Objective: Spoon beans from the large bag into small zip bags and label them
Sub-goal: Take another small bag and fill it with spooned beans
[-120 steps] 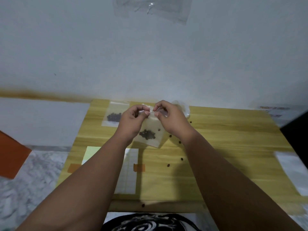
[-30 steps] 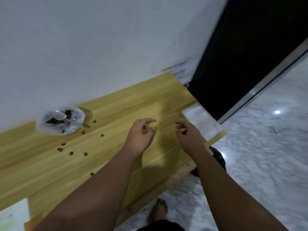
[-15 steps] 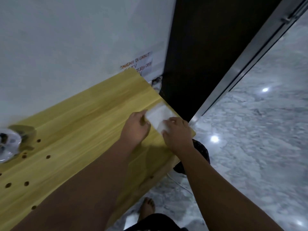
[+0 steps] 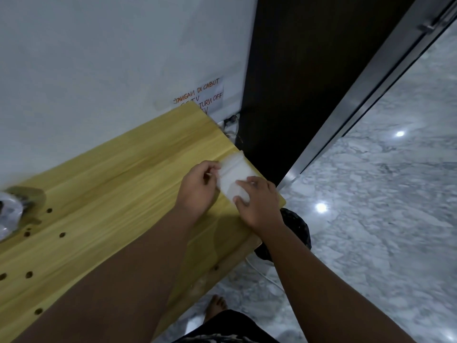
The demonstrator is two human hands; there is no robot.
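Where the counter [image 4: 123,181] ends on the right: stack of small zip bags [image 4: 235,169] lies flat, long side running along the right edge, far corner at the lip.
Left hand [image 4: 197,191]: grip clamped, thumb and forefinger pinching the stack's left edge; heel of the hand over bare wood.
Right hand [image 4: 261,204]: grip closed on the near end of the stack, fingers curled over the top, thumb at the near corner; wrist hangs over the counter's near right corner.
Large bag [image 4: 8,216]: clear, crumpled, at the counter's left, cut off by the frame, well apart from both hands; contents not readable.
Loose beans [image 4: 61,235]: scattered over the left part of the counter, a few near the front edge.
Open room: bare wood between beans and hands, back edge to front edge.
Back edge: against the white wall; paper notice [image 4: 205,95] on the wall by the far right corner.
Off the right edge: dark door panel [image 4: 296,82], then marble floor [image 4: 371,219]; dark object [image 4: 299,231] below the near right corner.
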